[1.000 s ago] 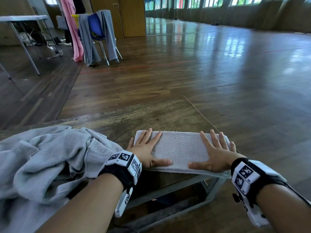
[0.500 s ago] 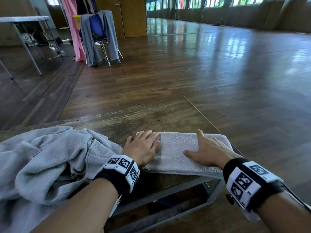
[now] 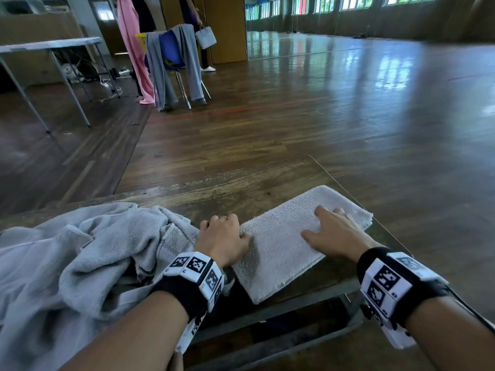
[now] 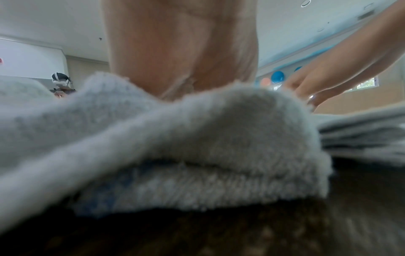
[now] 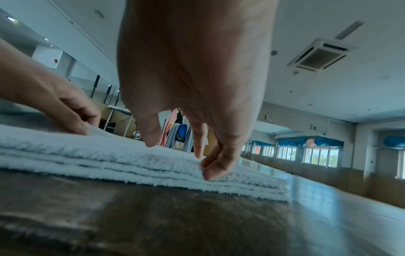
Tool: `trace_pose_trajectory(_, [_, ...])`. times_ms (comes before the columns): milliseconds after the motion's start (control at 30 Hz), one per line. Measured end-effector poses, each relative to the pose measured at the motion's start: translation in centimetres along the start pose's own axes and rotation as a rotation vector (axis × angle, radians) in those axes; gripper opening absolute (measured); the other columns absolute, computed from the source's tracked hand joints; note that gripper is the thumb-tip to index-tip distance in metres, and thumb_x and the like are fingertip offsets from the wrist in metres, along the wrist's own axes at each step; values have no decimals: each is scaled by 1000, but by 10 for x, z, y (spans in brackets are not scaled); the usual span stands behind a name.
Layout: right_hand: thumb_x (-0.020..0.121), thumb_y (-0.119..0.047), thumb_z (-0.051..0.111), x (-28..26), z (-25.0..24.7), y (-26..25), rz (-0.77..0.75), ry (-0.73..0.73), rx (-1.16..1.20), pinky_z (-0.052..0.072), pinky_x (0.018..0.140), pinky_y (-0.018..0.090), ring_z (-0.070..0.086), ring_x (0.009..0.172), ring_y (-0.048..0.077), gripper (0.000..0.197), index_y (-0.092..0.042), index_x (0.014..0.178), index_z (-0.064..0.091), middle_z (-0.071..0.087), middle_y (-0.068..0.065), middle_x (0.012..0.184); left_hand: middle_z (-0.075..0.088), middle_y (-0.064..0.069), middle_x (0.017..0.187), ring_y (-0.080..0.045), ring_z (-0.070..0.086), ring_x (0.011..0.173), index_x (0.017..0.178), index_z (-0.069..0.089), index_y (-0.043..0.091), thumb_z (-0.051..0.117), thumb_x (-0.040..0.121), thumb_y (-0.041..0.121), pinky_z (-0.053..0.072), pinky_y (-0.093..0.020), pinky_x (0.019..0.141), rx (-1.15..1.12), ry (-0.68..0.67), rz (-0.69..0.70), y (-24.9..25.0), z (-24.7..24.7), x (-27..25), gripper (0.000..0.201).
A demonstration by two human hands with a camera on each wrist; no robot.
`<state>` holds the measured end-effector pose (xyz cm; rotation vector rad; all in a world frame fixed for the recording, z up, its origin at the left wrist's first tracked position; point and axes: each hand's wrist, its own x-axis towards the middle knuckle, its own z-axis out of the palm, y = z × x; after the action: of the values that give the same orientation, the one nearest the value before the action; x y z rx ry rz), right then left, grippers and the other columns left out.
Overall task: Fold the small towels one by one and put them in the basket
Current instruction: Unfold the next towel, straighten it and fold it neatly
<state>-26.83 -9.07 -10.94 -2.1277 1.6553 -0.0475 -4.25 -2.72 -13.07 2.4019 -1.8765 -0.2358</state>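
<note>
A folded white towel (image 3: 284,245) lies on the wooden table (image 3: 241,194), close to its front right corner. My left hand (image 3: 222,236) grips the towel's left end with curled fingers, and the right wrist view shows that left hand (image 5: 74,119) pinching the edge. My right hand (image 3: 334,231) sits on the towel's right part. Its thumb (image 5: 151,138) lies on top and its bent fingertips (image 5: 210,173) dig into the edge of the stacked layers (image 5: 109,161). I see no basket near the hands.
A heap of crumpled grey towels (image 3: 80,250) covers the table's left side, right against my left wrist, and fills the left wrist view (image 4: 197,138). The table's right edge (image 3: 361,204) drops to the wood floor. A chair draped with cloths (image 3: 174,62) and a folding table (image 3: 48,46) stand far off.
Both hands lay flat on the folded towel a second ago. Their fingers have since curled at its two ends, and the towel's right end has swung away from me.
</note>
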Motion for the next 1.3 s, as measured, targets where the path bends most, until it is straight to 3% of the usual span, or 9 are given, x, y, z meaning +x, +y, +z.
trace_pose_trajectory(167, [95, -43, 57, 0, -4, -5, -97, 47, 22, 36, 111, 47, 29, 141, 34, 58, -17, 143, 40, 37, 14, 147, 60, -1, 86, -25, 55, 90, 100, 35, 21, 37, 99, 27, 31, -48, 100, -147, 68, 49, 4, -5, -10, 6])
trace_pose_trajectory(267, [94, -44, 56, -2, -5, -1, -127, 3, -85, 41, 106, 44, 37, 134, 28, 52, -18, 138, 46, 43, 11, 140, 53, 6, 68, -19, 54, 68, 103, 24, 28, 37, 93, 12, 29, -44, 90, -295, 29, 128, 7, -8, -15, 23])
trace_pose_trajectory(500, [90, -19, 55, -28, -7, 10, -216, -125, -152, 36, 114, 46, 25, 143, 24, 66, -33, 150, 31, 29, 1, 151, 60, 3, 65, -9, 39, 47, 94, 75, 15, 39, 85, -4, 33, -25, 50, -840, -160, 67, 15, -34, -18, 42])
trace_pose_trajectory(600, [87, -9, 57, -45, -9, 19, -293, -229, -106, 27, 120, 43, 0, 151, 18, 88, -46, 155, 17, 2, -13, 163, 72, -2, 91, -9, 60, 69, 105, 77, 14, 32, 71, -17, 43, -18, 58, -1070, -238, 82, 15, -44, -25, 64])
trace_pose_trajectory(733, [85, -22, 74, -66, -14, 36, -297, -195, -21, 26, 119, 37, 7, 148, 15, 96, -51, 155, 15, 15, -14, 160, 68, -2, 119, -11, 67, 106, 119, 71, 22, 37, 76, -28, 56, -21, 83, -935, -317, 216, 11, -47, -29, 74])
trace_pose_trajectory(833, [80, -29, 80, -78, -11, 41, -291, -164, 4, 25, 119, 35, 11, 145, 13, 105, -47, 157, 12, 20, -14, 157, 71, -2, 116, -9, 67, 106, 119, 70, 18, 68, 82, -13, 50, -20, 96, -946, -267, 283, 12, -46, -32, 49])
trace_pose_trajectory(933, [76, -34, 85, -86, 1, 39, -324, -184, 9, 24, 121, 37, 8, 146, 9, 112, -45, 158, 10, 15, -19, 157, 71, -4, 96, -5, 62, 81, 101, 76, 5, 75, 86, 11, 49, -20, 81, -932, -99, 343, 20, -43, -36, 16])
trace_pose_trajectory(1100, [72, -40, 86, -95, 10, 38, -393, -21, 82, 20, 116, 23, 12, 142, 4, 101, -35, 155, 29, 24, -17, 153, 58, -7, 124, -22, 51, 121, 100, 76, 7, 72, 90, 22, 44, -32, 103, -798, 211, 329, 33, -44, -33, 19])
trace_pose_trajectory(1300, [91, -35, 72, -101, 13, 31, -443, 280, 245, 45, 82, 26, 56, 95, 5, 19, -26, 106, 66, 64, -16, 98, 73, -8, 78, -8, 60, 66, 86, 75, 12, 63, 96, 33, 47, -30, 68, -846, 226, 396, 47, -47, -36, 26])
